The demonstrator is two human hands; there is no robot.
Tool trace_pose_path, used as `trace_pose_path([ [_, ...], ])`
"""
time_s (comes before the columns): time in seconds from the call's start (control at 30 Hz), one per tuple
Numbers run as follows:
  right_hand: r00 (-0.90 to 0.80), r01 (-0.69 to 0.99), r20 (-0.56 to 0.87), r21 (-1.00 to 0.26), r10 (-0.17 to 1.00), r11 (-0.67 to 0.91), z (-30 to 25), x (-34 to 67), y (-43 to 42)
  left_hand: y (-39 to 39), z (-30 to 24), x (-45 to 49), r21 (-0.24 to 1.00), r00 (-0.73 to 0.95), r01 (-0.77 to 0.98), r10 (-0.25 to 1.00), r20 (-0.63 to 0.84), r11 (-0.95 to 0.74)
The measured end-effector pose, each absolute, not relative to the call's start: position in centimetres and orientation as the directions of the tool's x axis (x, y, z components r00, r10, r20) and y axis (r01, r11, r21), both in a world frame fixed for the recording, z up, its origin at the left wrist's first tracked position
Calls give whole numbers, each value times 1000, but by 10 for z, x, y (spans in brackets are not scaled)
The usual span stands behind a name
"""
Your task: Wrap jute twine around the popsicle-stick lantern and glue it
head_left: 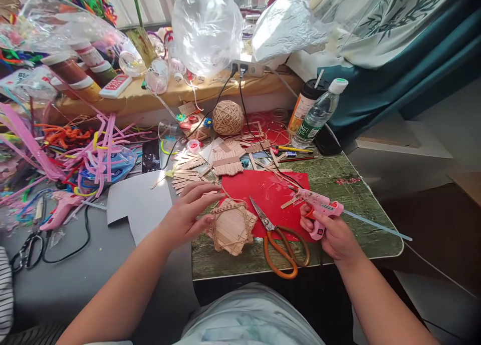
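My right hand [332, 231] grips a pink hot glue gun [315, 201], its nozzle pointing left over the red paper [276, 187]. A long pale glue stick [376, 225] sticks out of the gun's back. Fingers apart, my left hand [191, 215] hovers over the left edge of a star-shaped piece of craft sticks [232, 227] wound with twine. Whether the fingers touch it I cannot tell. Between the hands lies a pair of scissors [280, 242] with orange handles. One craft stick [288, 203] rests near the nozzle.
Loose craft sticks [188, 169] and a twine ball [228, 117] lie behind the paper. A water bottle [319, 114] and a lidded cup [302, 104] stand at the back right. Another pink glue gun [62, 210] lies left, beside pipe cleaners [108, 149]. Black cords [242, 94] hang from a socket.
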State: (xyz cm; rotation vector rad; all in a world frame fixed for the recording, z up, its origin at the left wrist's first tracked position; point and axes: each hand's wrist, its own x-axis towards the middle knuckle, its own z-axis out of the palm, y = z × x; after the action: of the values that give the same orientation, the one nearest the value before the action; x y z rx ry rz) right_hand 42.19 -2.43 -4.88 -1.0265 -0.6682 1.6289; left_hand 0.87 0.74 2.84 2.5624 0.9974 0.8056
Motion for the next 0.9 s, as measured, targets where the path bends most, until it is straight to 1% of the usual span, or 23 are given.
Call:
trace_pose_path([
  [0.07,-80,-467,-293,-833,953,-296,-49,422,-25,9,27,12,341,710,554,645,282,-759],
  [0.13,-77,-458,-290,-840,954,-292,-50,423,-26,11,24,14,275,770,534,594,233,-800],
  [0.17,-76,-453,-287,-843,955,-290,-51,423,-26,11,23,15,266,782,521,578,233,-811],
  [0.3,-78,-444,-288,-847,954,-292,-52,425,-25,14,24,15,307,752,526,602,267,-793],
  [0.4,-79,-446,-296,-844,952,-300,-52,426,-25,18,26,14,279,796,510,569,206,-814],
  [0.47,-75,-446,-300,-843,951,-301,-51,426,-24,19,25,13,264,815,491,545,198,-830],
  [0.53,-81,-444,-302,-842,950,-306,-51,426,-24,18,22,10,267,801,489,549,241,-830],
  [0.6,-90,-446,-300,-841,950,-308,-50,426,-24,13,19,6,289,767,481,557,318,-828],
  [0.67,-95,-449,-298,-839,950,-308,-49,426,-24,7,14,0,339,684,484,591,428,-807],
  [0.7,-93,-451,-298,-838,950,-307,-48,426,-24,4,11,-3,380,608,495,624,491,-782],
  [0.73,-91,-452,-299,-837,950,-307,-48,426,-24,1,9,-7,432,504,509,665,551,-744],
  [0.8,-89,-447,-304,-839,949,-310,-47,425,-23,-3,3,-13,566,227,518,741,632,-641],
  [0.83,-88,-442,-303,-842,949,-310,-47,425,-23,-4,1,-16,639,81,499,766,638,-586],
  [0.9,-90,-424,-301,-851,949,-310,-47,426,-22,-3,-4,-21,767,-157,413,791,591,-491],
])
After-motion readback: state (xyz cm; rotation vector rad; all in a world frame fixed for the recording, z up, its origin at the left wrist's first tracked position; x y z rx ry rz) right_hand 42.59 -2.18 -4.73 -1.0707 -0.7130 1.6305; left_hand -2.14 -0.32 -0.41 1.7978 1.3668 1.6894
